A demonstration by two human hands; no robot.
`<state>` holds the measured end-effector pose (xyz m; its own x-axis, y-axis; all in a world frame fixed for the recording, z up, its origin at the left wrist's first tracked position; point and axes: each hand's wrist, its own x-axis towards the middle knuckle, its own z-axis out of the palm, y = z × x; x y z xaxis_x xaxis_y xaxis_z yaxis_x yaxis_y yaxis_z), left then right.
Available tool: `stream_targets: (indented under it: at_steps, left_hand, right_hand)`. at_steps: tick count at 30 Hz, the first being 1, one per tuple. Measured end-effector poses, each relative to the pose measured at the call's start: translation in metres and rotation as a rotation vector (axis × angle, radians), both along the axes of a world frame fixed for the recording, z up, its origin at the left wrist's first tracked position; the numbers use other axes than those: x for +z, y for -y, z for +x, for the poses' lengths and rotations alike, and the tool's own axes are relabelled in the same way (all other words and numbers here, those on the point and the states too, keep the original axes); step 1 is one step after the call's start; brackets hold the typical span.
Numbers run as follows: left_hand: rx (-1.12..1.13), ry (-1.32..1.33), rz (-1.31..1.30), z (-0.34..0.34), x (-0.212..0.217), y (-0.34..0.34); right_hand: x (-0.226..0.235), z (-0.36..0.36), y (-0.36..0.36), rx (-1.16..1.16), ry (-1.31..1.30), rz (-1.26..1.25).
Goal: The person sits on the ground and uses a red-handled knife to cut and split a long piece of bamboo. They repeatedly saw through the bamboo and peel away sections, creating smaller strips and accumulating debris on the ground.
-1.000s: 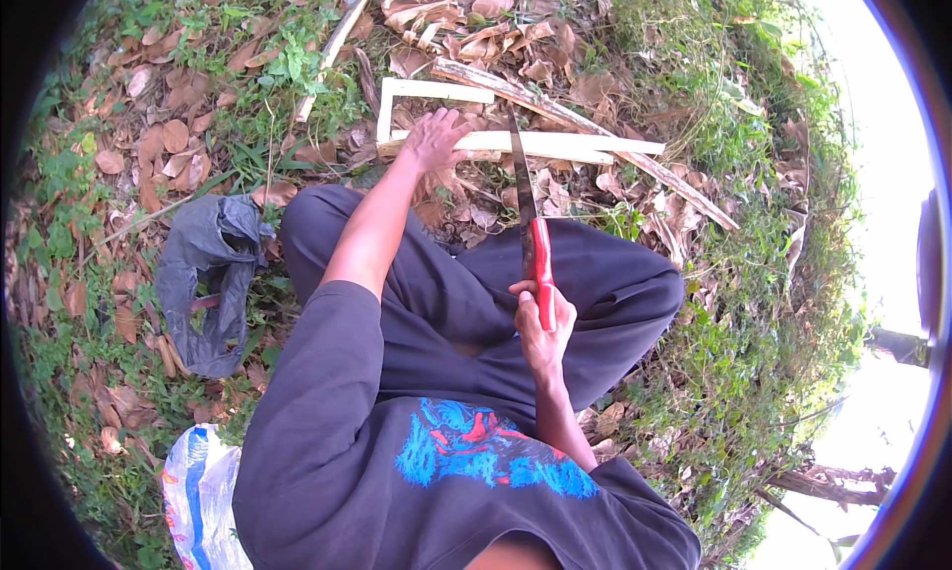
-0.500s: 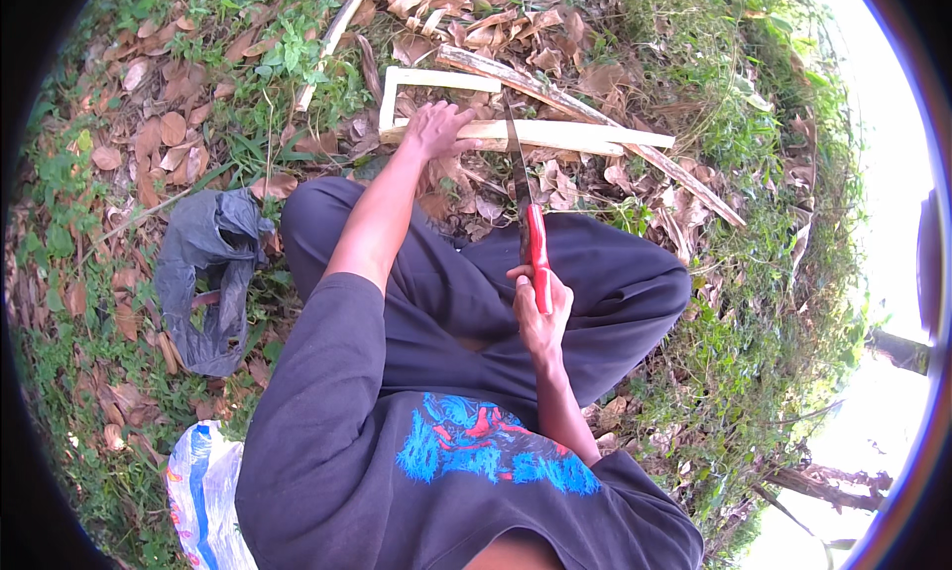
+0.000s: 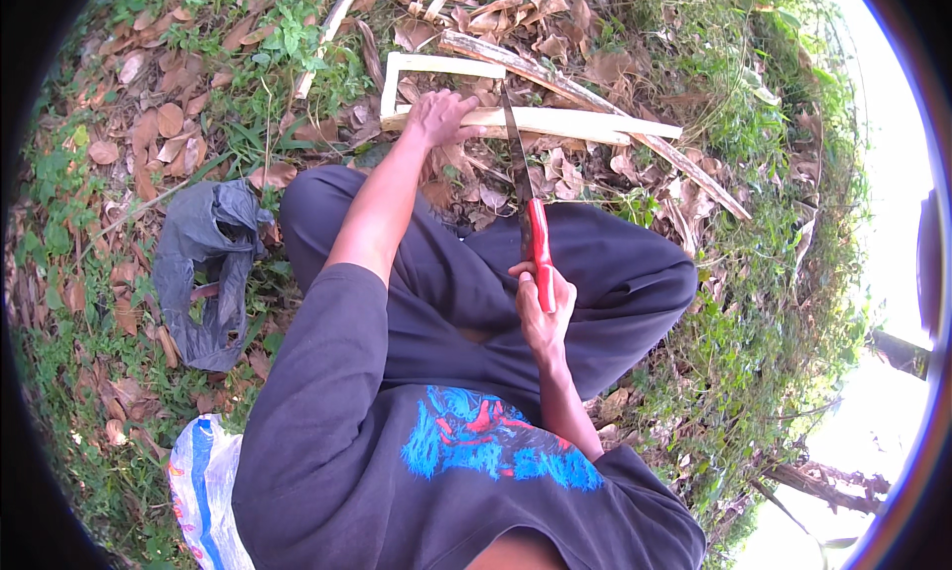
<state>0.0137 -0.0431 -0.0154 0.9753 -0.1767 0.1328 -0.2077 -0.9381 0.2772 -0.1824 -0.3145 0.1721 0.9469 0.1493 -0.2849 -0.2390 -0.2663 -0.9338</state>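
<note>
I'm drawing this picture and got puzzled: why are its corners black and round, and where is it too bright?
Head view, corners: the fisheye's round image leaves them black; head view, right side: glare washes it white; head view, middle: the left hand and red-handled saw stand clear of that glare.

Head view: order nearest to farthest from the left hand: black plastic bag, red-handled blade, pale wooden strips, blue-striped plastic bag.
1. Pale wooden strips: under the left hand.
2. Red-handled blade: to its right.
3. Black plastic bag: lower left.
4. Blue-striped plastic bag: bottom left.
</note>
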Motion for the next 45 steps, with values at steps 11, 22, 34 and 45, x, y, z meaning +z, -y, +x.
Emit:
stream_targets:
  at_steps: [11,22,34,45]
  left_hand:
    - [0.015,-0.034,-0.015,0.002,-0.008,-0.003]
    - [0.0,-0.056,0.003,0.005,-0.007,-0.002]
    - [0.042,-0.026,-0.056,0.007,-0.01,0.003]
    - [0.036,0.07,-0.074,0.003,-0.015,0.001]
  right_hand:
    - [0.0,0.002,0.002,0.005,0.048,-0.035]
    - [-0.003,0.012,-0.004,-0.002,0.032,-0.019]
    - [-0.003,0.001,0.003,-0.024,0.02,-0.039]
    - [0.017,0.013,0.003,-0.053,0.034,0.035]
